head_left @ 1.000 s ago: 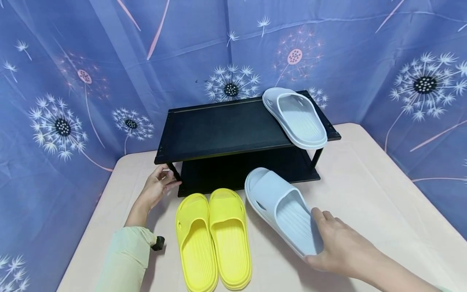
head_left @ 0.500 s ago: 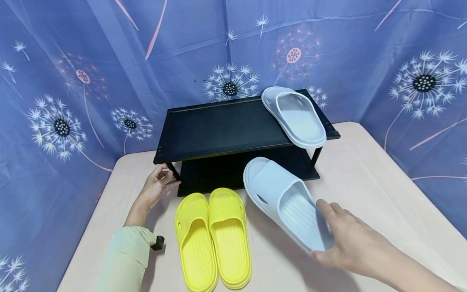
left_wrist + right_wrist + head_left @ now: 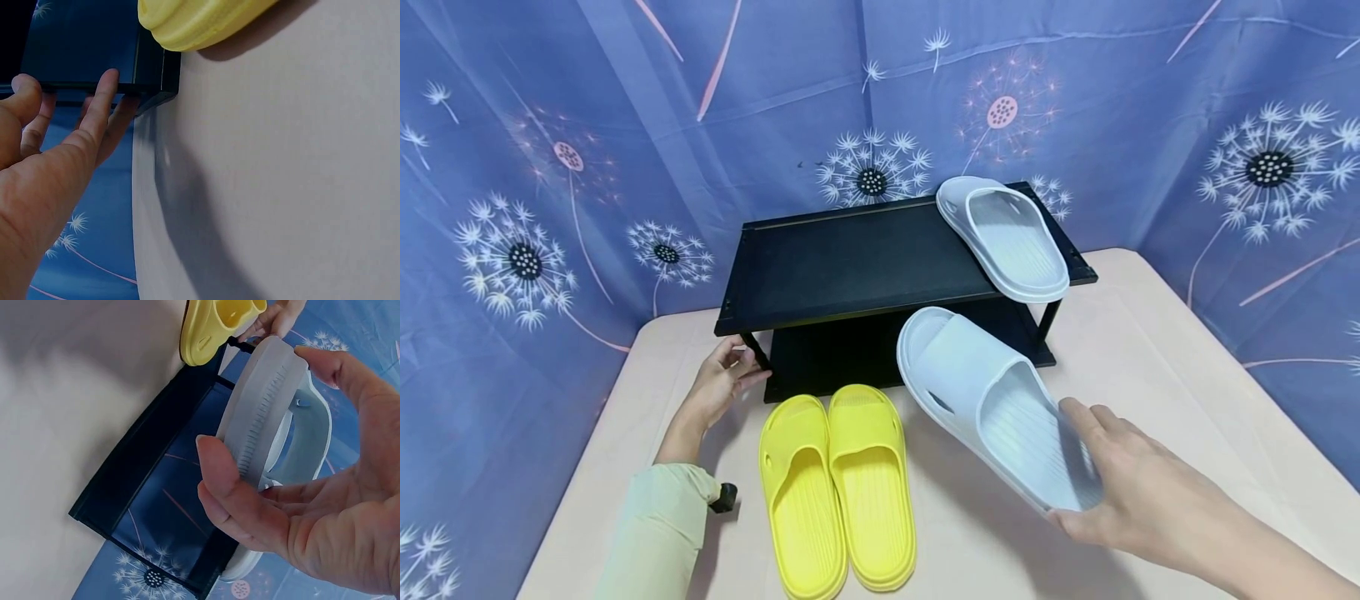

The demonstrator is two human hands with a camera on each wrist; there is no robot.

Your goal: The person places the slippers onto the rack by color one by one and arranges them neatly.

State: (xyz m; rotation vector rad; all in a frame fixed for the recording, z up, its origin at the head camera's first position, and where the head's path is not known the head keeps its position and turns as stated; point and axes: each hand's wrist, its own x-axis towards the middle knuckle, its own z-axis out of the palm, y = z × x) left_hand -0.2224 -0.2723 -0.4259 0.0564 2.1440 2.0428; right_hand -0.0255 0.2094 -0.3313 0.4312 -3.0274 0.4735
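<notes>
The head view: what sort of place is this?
Probably a curtained-off tabletop setup: patterned blue fabric hangs behind and beside a pale surface, which bears a black rack and yellow slippers.

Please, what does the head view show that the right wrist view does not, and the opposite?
Only the head view: the light green sleeve on the left arm and a small black object at its cuff.

Only the right wrist view: apparently the underside of the held light blue slipper.

Both: the right hand holding that slipper, the left hand at the black rack, at least one yellow slipper, and the other light blue slipper.
</notes>
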